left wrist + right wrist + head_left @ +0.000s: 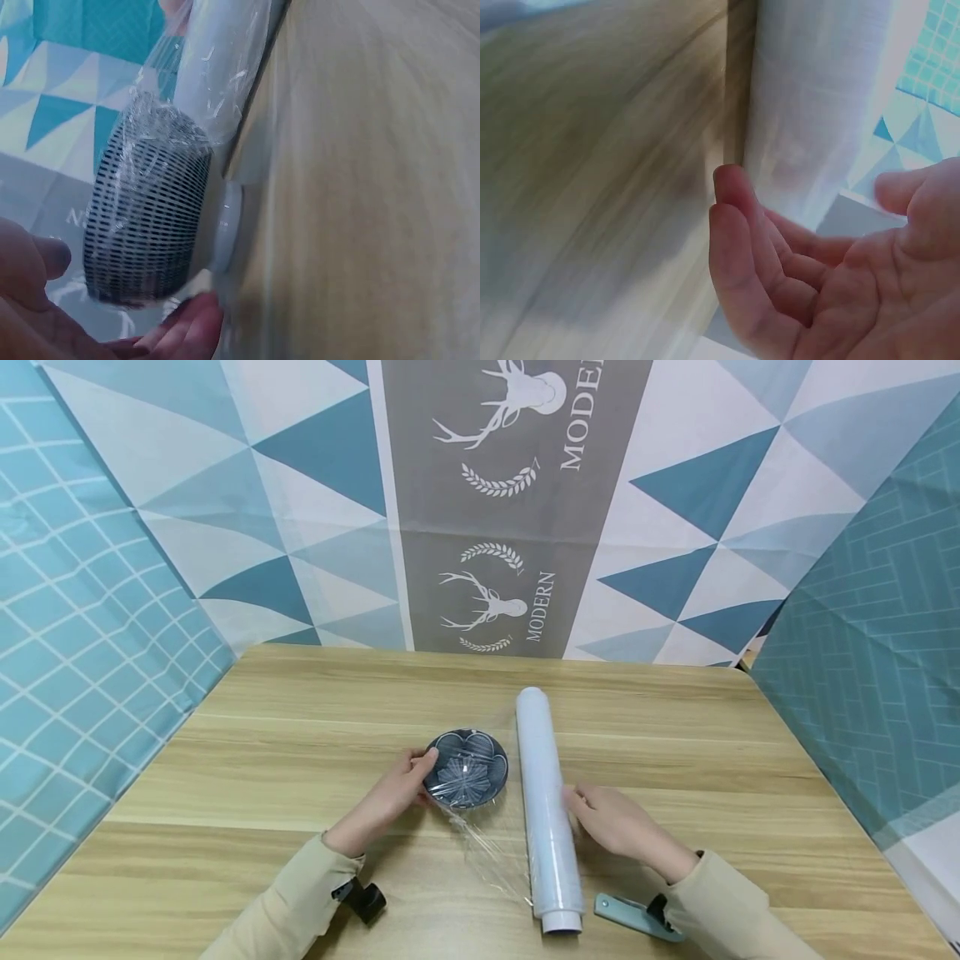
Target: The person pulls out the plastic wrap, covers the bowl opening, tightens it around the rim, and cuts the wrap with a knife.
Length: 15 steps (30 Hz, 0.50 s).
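A small dark blue patterned bowl [467, 768] stands on the wooden table [262, 760], with clear film [491, 852] drawn over it from a long white roll of cling film [545, 810] lying just to its right. My left hand [418, 777] holds the bowl's left side, thumb at the rim. In the left wrist view the bowl [146, 217] sits between my thumb and fingertips [191, 322], with the roll [217, 67] behind it. My right hand [579, 802] rests open against the roll's right side. Its relaxed fingers [742, 240] lie beside the roll [817, 112].
A teal tool [633, 917] lies on the table by my right sleeve, near the front edge. Patterned fabric panels [517, 510] wall in the table at the back and on both sides.
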Each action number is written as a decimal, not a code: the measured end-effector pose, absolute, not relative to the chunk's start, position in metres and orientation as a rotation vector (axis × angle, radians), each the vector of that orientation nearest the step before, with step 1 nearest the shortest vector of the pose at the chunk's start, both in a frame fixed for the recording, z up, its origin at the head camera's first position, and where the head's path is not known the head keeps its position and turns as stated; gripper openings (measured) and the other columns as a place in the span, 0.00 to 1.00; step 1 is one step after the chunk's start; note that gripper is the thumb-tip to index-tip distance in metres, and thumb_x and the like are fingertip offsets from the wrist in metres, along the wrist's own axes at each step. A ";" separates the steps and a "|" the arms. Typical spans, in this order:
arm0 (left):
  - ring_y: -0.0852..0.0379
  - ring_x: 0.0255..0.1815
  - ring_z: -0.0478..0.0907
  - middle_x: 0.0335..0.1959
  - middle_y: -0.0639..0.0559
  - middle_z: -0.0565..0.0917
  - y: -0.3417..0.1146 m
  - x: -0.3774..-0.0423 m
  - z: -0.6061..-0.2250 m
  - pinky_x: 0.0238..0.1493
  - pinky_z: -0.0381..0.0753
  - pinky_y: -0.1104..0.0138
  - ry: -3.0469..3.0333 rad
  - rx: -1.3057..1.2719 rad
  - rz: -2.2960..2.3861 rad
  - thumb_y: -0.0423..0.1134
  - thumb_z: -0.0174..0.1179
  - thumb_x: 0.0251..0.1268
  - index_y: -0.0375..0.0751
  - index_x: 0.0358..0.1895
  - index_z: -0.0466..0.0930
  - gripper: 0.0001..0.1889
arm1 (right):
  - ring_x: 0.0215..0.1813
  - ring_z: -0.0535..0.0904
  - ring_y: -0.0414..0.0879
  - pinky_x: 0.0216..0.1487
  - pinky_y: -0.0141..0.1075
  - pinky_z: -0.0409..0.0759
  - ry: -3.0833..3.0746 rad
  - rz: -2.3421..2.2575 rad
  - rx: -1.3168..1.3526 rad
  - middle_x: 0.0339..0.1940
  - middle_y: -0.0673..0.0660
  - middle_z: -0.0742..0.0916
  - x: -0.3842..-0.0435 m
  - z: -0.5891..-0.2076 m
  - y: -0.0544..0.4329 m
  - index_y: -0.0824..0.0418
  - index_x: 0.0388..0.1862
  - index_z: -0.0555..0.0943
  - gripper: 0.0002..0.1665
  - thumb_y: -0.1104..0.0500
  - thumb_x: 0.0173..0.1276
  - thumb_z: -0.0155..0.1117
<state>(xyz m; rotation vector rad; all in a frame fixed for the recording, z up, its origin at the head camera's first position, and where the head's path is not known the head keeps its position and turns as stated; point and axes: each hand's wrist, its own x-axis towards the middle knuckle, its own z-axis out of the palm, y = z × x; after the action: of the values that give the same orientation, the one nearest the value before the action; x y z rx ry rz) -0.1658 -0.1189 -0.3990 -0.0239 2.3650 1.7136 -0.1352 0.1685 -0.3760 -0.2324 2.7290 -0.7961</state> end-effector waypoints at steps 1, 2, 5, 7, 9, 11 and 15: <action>0.50 0.34 0.76 0.49 0.32 0.73 -0.118 -0.165 -0.397 0.38 0.77 0.60 2.419 -0.012 1.682 0.46 0.43 0.70 0.23 0.60 0.54 0.28 | 0.22 0.68 0.43 0.23 0.35 0.67 2.735 -0.779 -0.257 0.19 0.52 0.75 -0.133 -0.375 0.171 0.59 0.33 0.76 0.18 0.52 0.73 0.41; 0.48 0.38 0.76 0.50 0.32 0.72 -0.117 -0.165 -0.395 0.41 0.77 0.59 2.477 0.000 1.642 0.46 0.45 0.69 0.24 0.61 0.54 0.28 | 0.24 0.69 0.43 0.25 0.35 0.68 2.739 -0.761 -0.282 0.20 0.52 0.76 -0.132 -0.374 0.174 0.59 0.32 0.76 0.15 0.56 0.72 0.42; 0.44 0.49 0.73 0.52 0.33 0.72 -0.115 -0.163 -0.388 0.52 0.72 0.53 2.676 0.085 1.486 0.43 0.49 0.66 0.26 0.61 0.57 0.28 | 0.26 0.70 0.42 0.27 0.35 0.70 2.722 -0.697 -0.374 0.24 0.50 0.78 -0.126 -0.372 0.183 0.60 0.33 0.77 0.08 0.63 0.66 0.48; 0.42 0.53 0.71 0.53 0.34 0.71 -0.113 -0.161 -0.384 0.55 0.70 0.51 2.802 0.137 1.396 0.42 0.52 0.64 0.27 0.60 0.61 0.26 | 0.27 0.71 0.41 0.26 0.34 0.70 2.679 -0.675 -0.450 0.25 0.49 0.79 -0.122 -0.372 0.189 0.59 0.32 0.77 0.04 0.61 0.63 0.54; 0.41 0.55 0.69 0.53 0.35 0.71 -0.111 -0.159 -0.380 0.56 0.68 0.50 2.913 0.192 1.330 0.41 0.54 0.62 0.28 0.58 0.64 0.25 | 0.25 0.70 0.40 0.25 0.32 0.69 2.622 -0.663 -0.524 0.23 0.47 0.77 -0.118 -0.371 0.196 0.58 0.31 0.75 0.08 0.55 0.61 0.60; 0.41 0.56 0.67 0.53 0.35 0.71 -0.108 -0.158 -0.378 0.57 0.66 0.50 2.998 0.243 1.301 0.40 0.56 0.60 0.28 0.56 0.67 0.24 | 0.24 0.69 0.38 0.24 0.31 0.68 2.568 -0.652 -0.597 0.22 0.46 0.76 -0.115 -0.372 0.202 0.57 0.31 0.74 0.15 0.48 0.55 0.65; 0.42 0.55 0.67 0.50 0.38 0.73 -0.101 -0.157 -0.374 0.56 0.67 0.51 3.111 0.325 1.263 0.39 0.58 0.57 0.31 0.52 0.72 0.21 | 0.23 0.67 0.35 0.23 0.29 0.67 2.517 -0.625 -0.679 0.22 0.45 0.75 -0.108 -0.374 0.208 0.54 0.29 0.72 0.24 0.42 0.43 0.72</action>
<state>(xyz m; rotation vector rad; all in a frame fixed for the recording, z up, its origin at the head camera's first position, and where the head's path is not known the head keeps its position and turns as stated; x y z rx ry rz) -0.1573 -0.1005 -0.3738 0.3247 3.1111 1.2634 -0.1079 0.2081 -0.3743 -0.6786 2.5170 -0.6255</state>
